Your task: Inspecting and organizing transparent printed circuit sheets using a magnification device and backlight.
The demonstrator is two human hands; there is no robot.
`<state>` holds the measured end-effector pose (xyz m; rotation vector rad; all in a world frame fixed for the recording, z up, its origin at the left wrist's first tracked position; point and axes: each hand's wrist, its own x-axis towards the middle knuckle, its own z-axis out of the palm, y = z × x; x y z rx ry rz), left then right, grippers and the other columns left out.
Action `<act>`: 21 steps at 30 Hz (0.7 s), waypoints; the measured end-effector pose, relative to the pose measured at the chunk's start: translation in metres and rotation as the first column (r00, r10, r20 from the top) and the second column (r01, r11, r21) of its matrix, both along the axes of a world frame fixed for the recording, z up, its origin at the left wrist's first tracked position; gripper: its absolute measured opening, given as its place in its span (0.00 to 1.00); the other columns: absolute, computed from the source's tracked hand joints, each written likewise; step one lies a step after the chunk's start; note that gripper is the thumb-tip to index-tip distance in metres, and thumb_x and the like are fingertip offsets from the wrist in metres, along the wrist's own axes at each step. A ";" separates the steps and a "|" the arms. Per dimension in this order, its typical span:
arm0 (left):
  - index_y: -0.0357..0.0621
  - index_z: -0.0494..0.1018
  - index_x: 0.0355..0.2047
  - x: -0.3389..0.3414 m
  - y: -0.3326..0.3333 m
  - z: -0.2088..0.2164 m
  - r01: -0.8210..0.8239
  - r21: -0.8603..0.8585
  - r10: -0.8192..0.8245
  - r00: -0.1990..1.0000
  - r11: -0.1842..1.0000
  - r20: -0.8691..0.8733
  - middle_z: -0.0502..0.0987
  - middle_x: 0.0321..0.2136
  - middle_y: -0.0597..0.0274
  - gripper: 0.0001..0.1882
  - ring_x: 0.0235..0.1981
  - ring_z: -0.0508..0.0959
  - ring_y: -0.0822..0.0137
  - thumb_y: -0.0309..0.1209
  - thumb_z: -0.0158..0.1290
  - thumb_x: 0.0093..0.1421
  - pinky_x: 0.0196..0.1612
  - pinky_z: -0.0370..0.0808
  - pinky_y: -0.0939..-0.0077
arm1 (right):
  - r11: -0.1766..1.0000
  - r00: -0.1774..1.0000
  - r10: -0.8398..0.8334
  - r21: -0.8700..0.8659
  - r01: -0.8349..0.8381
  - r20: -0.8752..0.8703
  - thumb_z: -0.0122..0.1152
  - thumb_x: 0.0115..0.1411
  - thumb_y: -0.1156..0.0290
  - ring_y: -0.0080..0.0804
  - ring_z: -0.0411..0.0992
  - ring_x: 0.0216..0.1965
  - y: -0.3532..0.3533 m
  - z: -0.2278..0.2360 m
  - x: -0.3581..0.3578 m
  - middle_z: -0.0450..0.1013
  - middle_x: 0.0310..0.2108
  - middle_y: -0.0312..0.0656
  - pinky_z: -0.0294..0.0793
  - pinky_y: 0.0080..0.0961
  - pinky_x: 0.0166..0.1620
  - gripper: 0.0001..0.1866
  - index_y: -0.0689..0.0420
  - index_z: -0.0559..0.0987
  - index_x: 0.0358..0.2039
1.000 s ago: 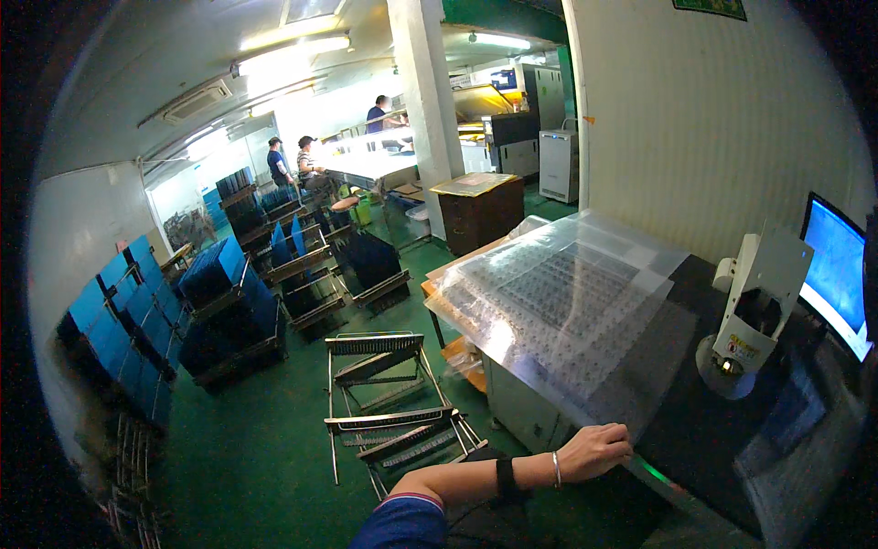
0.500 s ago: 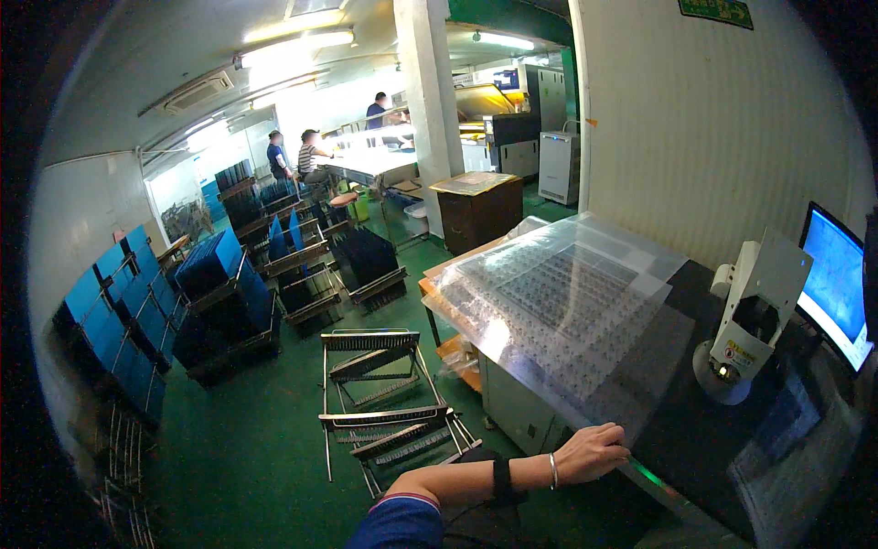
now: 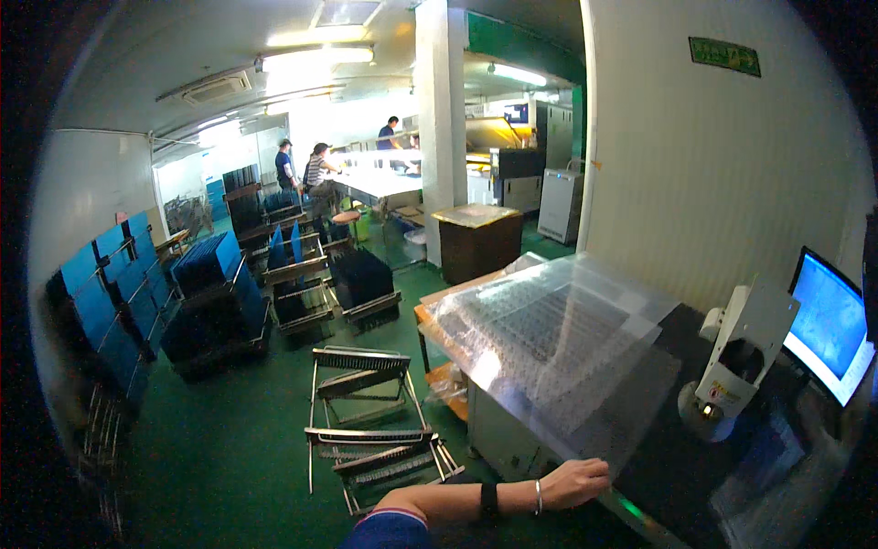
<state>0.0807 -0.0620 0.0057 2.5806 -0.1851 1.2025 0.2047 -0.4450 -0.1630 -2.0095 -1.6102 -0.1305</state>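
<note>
Use a light, level touch with your one visible left hand (image 3: pixel 578 483), fingers curled together though I cannot tell if they grip, so the one patterned clear film (image 3: pixel 540 339) on the black-topped bench (image 3: pixel 677 444) avoids creasing near one monitor (image 3: pixel 828 320) and one white instrument (image 3: pixel 739 352).

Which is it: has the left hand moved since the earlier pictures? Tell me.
No, not noticeably: the left hand stays beside the green light on the edge of the workbench; the whole view has shifted.
</note>
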 end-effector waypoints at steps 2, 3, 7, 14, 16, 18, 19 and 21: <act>0.39 0.67 0.28 0.002 0.001 -0.009 0.062 -0.033 -0.063 0.998 0.997 -0.022 0.64 0.28 0.58 0.08 0.31 0.70 0.59 0.22 0.48 0.43 0.30 0.70 0.70 | 1.000 1.000 -0.001 0.002 0.001 0.004 0.46 0.54 0.74 0.39 0.69 0.37 0.001 -0.003 0.000 0.73 0.36 0.37 0.64 0.38 0.42 0.10 0.53 0.76 0.34; 0.39 0.67 0.28 0.001 0.000 -0.006 0.063 -0.023 -0.064 0.998 0.998 -0.016 0.64 0.28 0.58 0.08 0.31 0.70 0.59 0.22 0.48 0.43 0.30 0.70 0.70 | 1.000 1.000 0.000 0.001 0.000 0.005 0.46 0.54 0.74 0.39 0.69 0.37 0.001 -0.004 0.000 0.73 0.35 0.37 0.64 0.38 0.42 0.10 0.53 0.76 0.34; 0.37 0.68 0.31 -0.001 -0.004 -0.004 0.084 0.002 -0.084 0.996 0.996 -0.031 0.64 0.29 0.57 0.11 0.31 0.69 0.60 0.21 0.46 0.43 0.31 0.70 0.70 | 1.000 1.000 -0.002 0.010 0.001 0.012 0.46 0.53 0.74 0.39 0.69 0.37 0.003 -0.004 0.000 0.73 0.35 0.37 0.64 0.38 0.41 0.10 0.53 0.76 0.34; 0.38 0.66 0.37 0.002 -0.003 -0.004 0.016 0.025 -0.014 0.997 1.000 -0.076 0.64 0.30 0.56 0.16 0.31 0.68 0.59 0.26 0.49 0.46 0.29 0.69 0.71 | 1.000 1.000 -0.005 0.010 0.005 0.023 0.47 0.53 0.74 0.39 0.69 0.36 0.003 -0.002 0.000 0.73 0.35 0.37 0.64 0.37 0.41 0.10 0.53 0.76 0.34; 0.43 0.65 0.42 0.002 -0.005 -0.001 -0.061 0.002 0.061 0.998 0.998 -0.029 0.64 0.30 0.57 0.19 0.30 0.69 0.59 0.30 0.51 0.48 0.27 0.69 0.71 | 1.000 1.000 0.007 0.011 -0.007 0.019 0.47 0.53 0.74 0.38 0.69 0.36 0.001 -0.002 -0.001 0.73 0.35 0.37 0.64 0.37 0.41 0.10 0.53 0.76 0.34; 0.44 0.66 0.41 0.002 -0.003 -0.003 -0.062 0.013 0.063 0.997 0.998 -0.045 0.64 0.30 0.57 0.17 0.30 0.69 0.59 0.30 0.51 0.48 0.26 0.69 0.70 | 1.000 1.000 0.007 0.014 -0.007 0.021 0.47 0.53 0.74 0.38 0.69 0.36 0.003 -0.002 -0.001 0.73 0.35 0.37 0.64 0.37 0.41 0.10 0.53 0.76 0.34; 0.45 0.66 0.40 0.002 -0.001 -0.005 -0.063 0.031 0.064 0.996 0.998 -0.054 0.65 0.30 0.58 0.16 0.30 0.69 0.59 0.30 0.50 0.49 0.26 0.68 0.70 | 1.000 1.000 0.006 0.013 -0.006 0.022 0.47 0.52 0.74 0.38 0.69 0.36 0.002 -0.002 -0.001 0.73 0.35 0.37 0.64 0.37 0.41 0.10 0.53 0.76 0.34; 0.45 0.67 0.39 0.002 -0.001 -0.007 -0.050 0.023 0.051 0.996 0.998 -0.070 0.65 0.30 0.58 0.15 0.30 0.69 0.59 0.30 0.50 0.49 0.26 0.68 0.70 | 1.000 1.000 0.005 0.018 -0.006 0.024 0.47 0.52 0.74 0.38 0.69 0.36 0.001 -0.001 -0.001 0.73 0.35 0.37 0.64 0.37 0.41 0.10 0.53 0.76 0.34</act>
